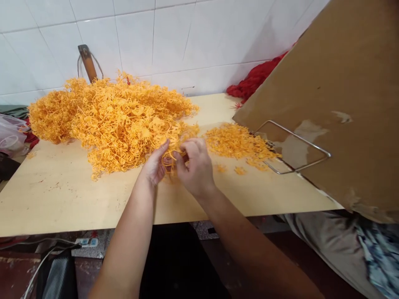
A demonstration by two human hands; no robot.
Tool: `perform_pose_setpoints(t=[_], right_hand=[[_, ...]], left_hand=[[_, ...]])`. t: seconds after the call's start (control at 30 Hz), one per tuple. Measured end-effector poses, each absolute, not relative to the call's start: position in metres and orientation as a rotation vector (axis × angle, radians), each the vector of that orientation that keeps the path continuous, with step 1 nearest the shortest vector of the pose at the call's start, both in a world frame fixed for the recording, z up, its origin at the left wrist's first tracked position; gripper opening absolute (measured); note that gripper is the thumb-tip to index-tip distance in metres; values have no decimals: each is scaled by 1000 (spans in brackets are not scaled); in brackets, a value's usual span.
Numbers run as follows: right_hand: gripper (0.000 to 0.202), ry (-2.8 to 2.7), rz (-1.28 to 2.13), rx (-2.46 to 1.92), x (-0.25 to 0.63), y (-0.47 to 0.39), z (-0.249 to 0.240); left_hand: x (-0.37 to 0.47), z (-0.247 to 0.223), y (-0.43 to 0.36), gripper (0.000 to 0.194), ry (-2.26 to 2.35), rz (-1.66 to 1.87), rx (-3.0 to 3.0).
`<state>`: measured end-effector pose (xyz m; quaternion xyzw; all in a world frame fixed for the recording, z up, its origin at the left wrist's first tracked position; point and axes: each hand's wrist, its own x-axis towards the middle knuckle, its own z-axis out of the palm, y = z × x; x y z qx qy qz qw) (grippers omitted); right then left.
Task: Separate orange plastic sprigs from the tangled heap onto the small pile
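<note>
A large heap of tangled orange plastic flower sprigs point(121, 120) covers the left and middle of the table. At its front right edge, my left hand point(155, 165) is closed around a branching orange sprig point(169, 161), thumb pointing up. My right hand point(196, 164) pinches at the same sprig from the right, its fingers curled and slightly blurred. Just beyond my right hand lies a flatter pile of small loose orange flower pieces point(238, 141), with a few single pieces scattered in front of it.
A big cardboard sheet point(343, 104) leans at the right, with a bent metal wire frame point(299, 139) against it. Red material point(258, 79) lies behind the cardboard. A wooden-handled tool point(88, 64) rests against the tiled wall. A clear plastic bag point(12, 133) sits far left.
</note>
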<state>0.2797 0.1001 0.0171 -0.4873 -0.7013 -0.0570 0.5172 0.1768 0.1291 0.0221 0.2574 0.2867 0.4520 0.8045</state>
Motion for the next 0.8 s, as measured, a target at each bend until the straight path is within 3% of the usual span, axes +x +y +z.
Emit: perform_pose_setpoints(t=[0.27,0.5,0.63,0.7,0.8], right_hand=[[14,-1759,199,-1349,266,82,6],[19,-1749,445,-1392,261,57,2],[17,-2110,535,-928,247,13,4],[12,-2138,737,-761,252,7,11],[8,-1666,1179,-914,278,33,27]], left_hand=[[182,27,130,5,744,1158,356],[187,21,138,27,814,1295,369],[182,18,146,27,867,1494,376],[180,17,145,24,858,1492,463],[178,16,139,25,784,1318,664]])
